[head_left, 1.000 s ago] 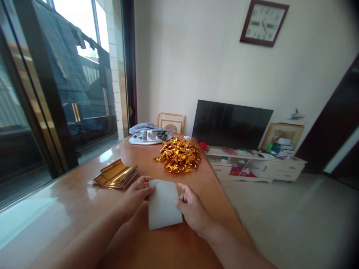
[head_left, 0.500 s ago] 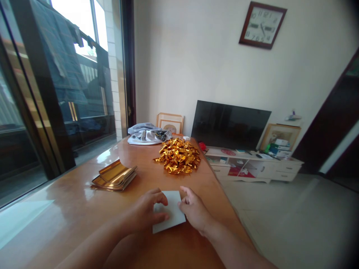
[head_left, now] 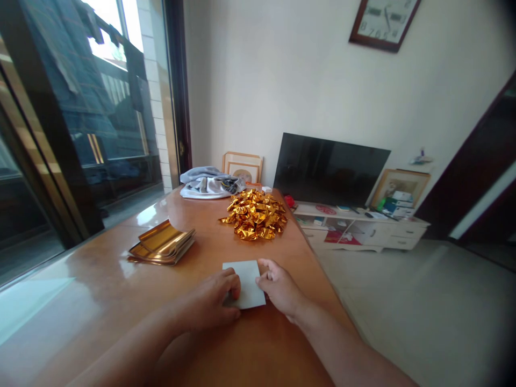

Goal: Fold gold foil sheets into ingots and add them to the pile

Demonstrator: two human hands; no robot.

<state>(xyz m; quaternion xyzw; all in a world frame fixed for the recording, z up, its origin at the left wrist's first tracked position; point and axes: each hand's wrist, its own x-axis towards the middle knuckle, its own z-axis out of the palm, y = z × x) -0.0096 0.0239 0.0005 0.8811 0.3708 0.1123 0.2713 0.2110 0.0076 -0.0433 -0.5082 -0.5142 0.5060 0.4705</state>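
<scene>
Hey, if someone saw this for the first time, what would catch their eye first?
Probably the heap of shiny gold pieces, toward the far end of the glossy brown table. Next, perhaps, the pale sheet nearer the viewer, with the left hand over its left side and the right hand at its right edge. In the background, right of center, the big black television stands out against the pale wall.

A pale grey-white paper sheet (head_left: 250, 286), plain-faced and straight-edged, appears nearly flat on the table (head_left: 209, 355) at the lower centre of the frame, slightly skewed, its lower-left corner hidden from view.
</scene>
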